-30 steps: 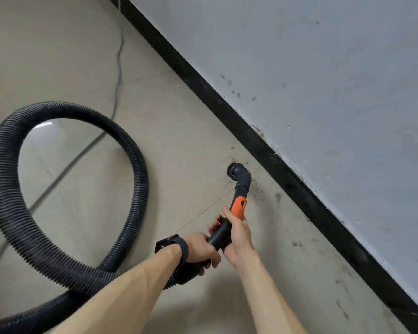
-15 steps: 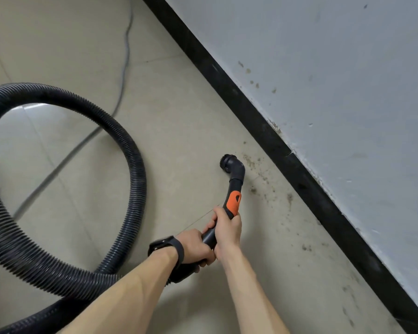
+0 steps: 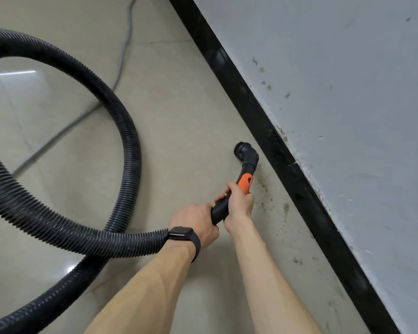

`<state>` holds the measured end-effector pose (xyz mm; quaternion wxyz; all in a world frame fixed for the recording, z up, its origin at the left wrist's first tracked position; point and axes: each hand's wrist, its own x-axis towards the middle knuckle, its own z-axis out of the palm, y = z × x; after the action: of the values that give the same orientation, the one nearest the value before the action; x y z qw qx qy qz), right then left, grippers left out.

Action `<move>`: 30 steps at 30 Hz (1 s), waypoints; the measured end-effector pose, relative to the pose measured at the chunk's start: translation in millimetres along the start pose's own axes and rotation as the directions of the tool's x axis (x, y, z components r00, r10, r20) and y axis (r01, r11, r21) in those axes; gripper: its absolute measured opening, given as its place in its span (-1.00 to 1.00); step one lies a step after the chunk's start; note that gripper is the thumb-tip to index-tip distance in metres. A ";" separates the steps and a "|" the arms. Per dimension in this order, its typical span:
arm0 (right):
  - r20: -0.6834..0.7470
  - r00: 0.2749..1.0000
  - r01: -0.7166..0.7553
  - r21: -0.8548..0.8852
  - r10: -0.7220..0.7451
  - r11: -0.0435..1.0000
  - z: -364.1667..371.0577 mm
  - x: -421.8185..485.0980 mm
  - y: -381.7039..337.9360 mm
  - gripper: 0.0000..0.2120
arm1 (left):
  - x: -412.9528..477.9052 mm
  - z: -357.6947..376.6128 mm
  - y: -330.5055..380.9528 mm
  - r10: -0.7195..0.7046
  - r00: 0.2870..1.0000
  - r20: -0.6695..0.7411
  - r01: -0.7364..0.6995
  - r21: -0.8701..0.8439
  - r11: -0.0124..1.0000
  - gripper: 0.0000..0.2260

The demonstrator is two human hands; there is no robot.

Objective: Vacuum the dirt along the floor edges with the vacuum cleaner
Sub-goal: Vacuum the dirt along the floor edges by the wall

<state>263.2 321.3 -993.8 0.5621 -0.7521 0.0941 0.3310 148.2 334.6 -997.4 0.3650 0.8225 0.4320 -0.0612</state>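
L hand (image 3: 193, 220) & R hand (image 3: 239, 203): fingers (image 3: 220, 196) curled round wand (image 3: 219, 212). Risk: nozzle (image 3: 245, 153) sits past dirt (image 3: 263, 186) nr skirting (image 3: 275, 145), so specks get missed; hose (image 3: 128, 131) loop cd drag.

Black ribbed hose (image 3: 121, 131); orange-patched black nozzle (image 3: 245, 162); beige floor (image 3: 179, 104); black skirting (image 3: 287, 160); grey wall (image 3: 348, 92).

I see the vacuum wand (image 3: 219, 211) push forward and right: its nozzle (image 3: 246, 153) now sits just beside the black baseboard (image 3: 282, 162), and the dirt specks (image 3: 264, 186) fall behind it, beside the orange grip (image 3: 245, 183). The hose (image 3: 121, 239) swings in level behind the left hand (image 3: 196, 220).
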 end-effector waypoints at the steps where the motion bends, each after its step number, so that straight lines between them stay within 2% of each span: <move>1: -0.008 1.000 0.011 -0.007 -0.011 1.000 0.5 7.4 -5.8 -0.80 | 2.8 0.0 -1.9 0.008 1.000 -0.009 -0.008 0.017 1.000 -0.87; 8: -0.149 0.983 0.080 -0.175 -0.107 0.981 17.5 43.3 -25.3 -0.74 | 27.4 -5.7 -5.4 0.033 0.999 -0.002 -0.033 -0.012 0.999 -0.87; 12: -0.228 0.968 0.050 -0.216 -0.100 0.975 15.1 52.5 -29.3 -0.75 | 40.7 -2.5 -8.6 0.103 0.994 -0.034 -0.102 0.036 0.994 -0.84; 17: -0.246 0.965 0.044 -0.208 -0.095 0.977 20.0 65.5 -37.9 -0.68 | 55.5 6.7 -8.5 0.129 0.984 -0.127 -0.113 0.127 0.985 -0.78; 21: -0.257 0.957 0.052 -0.294 -0.131 0.954 33.0 71.4 -38.5 -0.69 | 63.8 6.5 -11.6 0.081 0.991 -0.110 -0.068 0.116 0.991 -0.76; 24: -0.214 0.964 0.056 -0.416 -0.158 0.908 44.0 75.0 -48.0 -0.68 | 69.2 2.9 -9.7 0.037 0.997 -0.070 -0.038 -0.004 0.999 -0.80; 27: -0.167 0.965 0.067 -0.589 -0.202 0.806 51.9 78.7 -59.2 -0.63 | 71.6 -0.9 -4.6 -0.014 1.000 0.014 0.016 -0.207 0.978 -0.82; 30: -0.145 0.963 0.078 -0.656 -0.227 0.751 54.2 78.6 -62.0 -0.63 | 71.1 1.5 -1.8 -0.035 0.998 0.044 0.047 -0.313 0.948 -0.81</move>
<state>333.8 410.3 -1000.8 0.2811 -0.9354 -0.0271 0.2126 191.2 381.7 -1029.1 0.4980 0.7435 0.4461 -0.0148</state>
